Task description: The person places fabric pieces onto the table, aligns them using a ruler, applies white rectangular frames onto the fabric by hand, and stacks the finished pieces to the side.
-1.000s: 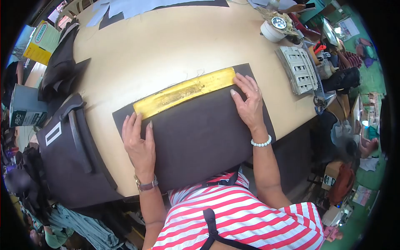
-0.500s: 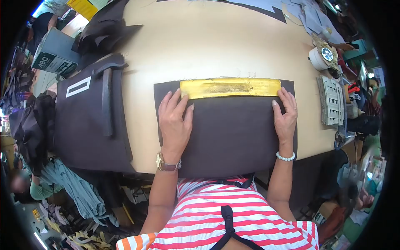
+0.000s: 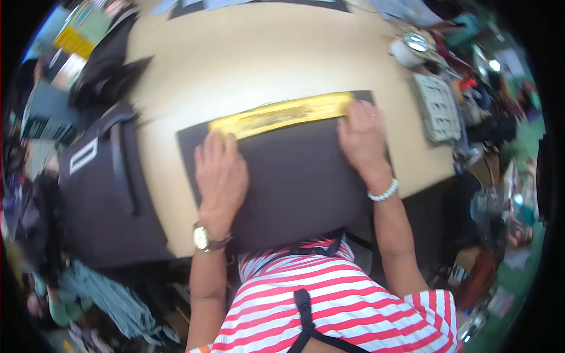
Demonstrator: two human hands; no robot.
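A dark brown fabric panel (image 3: 294,176) lies on the table in front of me. Along its far edge sits a yellow strip (image 3: 253,120) with a worn, darkened middle. My left hand (image 3: 222,176), a watch at its wrist, lies flat on the panel, its fingertips at the strip's left end. At the other end, my right hand (image 3: 363,138) rests with its fingers on the strip's right corner; they are somewhat blurred. Neither hand grasps anything visibly.
Left of me, more dark fabric (image 3: 109,217) carries a white rectangular frame (image 3: 83,156) and a dark, long-handled tool (image 3: 122,167). A box (image 3: 50,115) stands beyond. Grey slotted pieces (image 3: 436,107) and a round dial device (image 3: 416,42) line the right side.
My view has turned, so the panel and strip appear tilted and shifted left. My right fingers have come over the strip's corner. Both hands stay at the strip's ends.
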